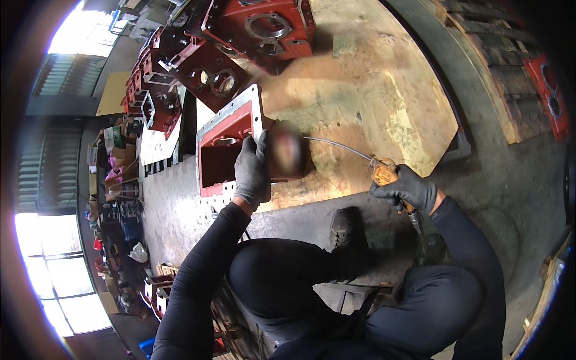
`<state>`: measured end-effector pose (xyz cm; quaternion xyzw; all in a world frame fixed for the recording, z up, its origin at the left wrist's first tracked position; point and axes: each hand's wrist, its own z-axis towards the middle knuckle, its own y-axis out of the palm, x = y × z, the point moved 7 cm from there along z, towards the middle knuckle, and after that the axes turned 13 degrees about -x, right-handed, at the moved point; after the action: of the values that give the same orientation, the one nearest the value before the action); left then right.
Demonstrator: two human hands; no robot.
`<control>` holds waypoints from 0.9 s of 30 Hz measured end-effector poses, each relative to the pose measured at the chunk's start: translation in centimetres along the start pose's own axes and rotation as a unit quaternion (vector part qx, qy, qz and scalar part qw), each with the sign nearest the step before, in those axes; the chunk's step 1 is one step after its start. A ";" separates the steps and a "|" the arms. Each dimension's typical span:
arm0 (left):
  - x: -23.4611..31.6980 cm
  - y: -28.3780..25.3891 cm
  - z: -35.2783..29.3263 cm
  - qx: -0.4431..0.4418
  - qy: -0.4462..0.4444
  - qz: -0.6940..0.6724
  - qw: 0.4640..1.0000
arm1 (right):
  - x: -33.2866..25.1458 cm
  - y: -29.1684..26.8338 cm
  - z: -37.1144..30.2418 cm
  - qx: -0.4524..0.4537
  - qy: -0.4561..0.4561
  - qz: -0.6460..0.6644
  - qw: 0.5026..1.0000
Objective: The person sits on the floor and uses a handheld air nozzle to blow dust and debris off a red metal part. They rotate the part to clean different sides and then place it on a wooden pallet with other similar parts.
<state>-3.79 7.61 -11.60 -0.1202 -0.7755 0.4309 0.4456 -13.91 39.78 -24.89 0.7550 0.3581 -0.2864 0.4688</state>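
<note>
A red cast-metal housing (217,165) with a pale machined flange lies on the worktable (384,78), its large opening facing left. My left hand (252,168), in a grey glove, is closed over the flange's right edge. Part of the housing beyond that hand is blurred. My right hand (411,187), gloved too, is wrapped round a yellow air blow gun (384,173). From the gun a thin curved metal tube (337,144) reaches left toward the housing, its tip close to the blurred patch. Whether the tip touches anything, I cannot tell. A hose fitting (415,222) hangs below the grip.
More red housings (264,30) stand at the table's far side and further left (162,105). A wooden pallet (498,66) lies on the floor at the right, with another red casting (549,96) on it. Cluttered shelving (117,162) lines the left. My shoe (347,231) is by the table's near edge.
</note>
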 end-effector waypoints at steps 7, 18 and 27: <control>-1.3 0.1 0.7 0.003 0.011 -0.033 0.999 | 0.7 0.2 -0.2 -0.001 0.034 0.003 0.999; -1.0 0.2 0.0 0.003 -0.003 0.001 1.000 | 0.3 0.9 0.0 -0.004 0.052 0.032 0.998; -2.2 0.6 0.6 -0.012 0.118 0.213 0.970 | -0.1 1.2 -0.5 0.008 0.058 0.019 0.998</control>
<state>-3.10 6.37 -13.48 -0.3380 -0.6788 0.4895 0.4305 -12.94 39.81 -23.97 0.7808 0.3681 -0.2360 0.4463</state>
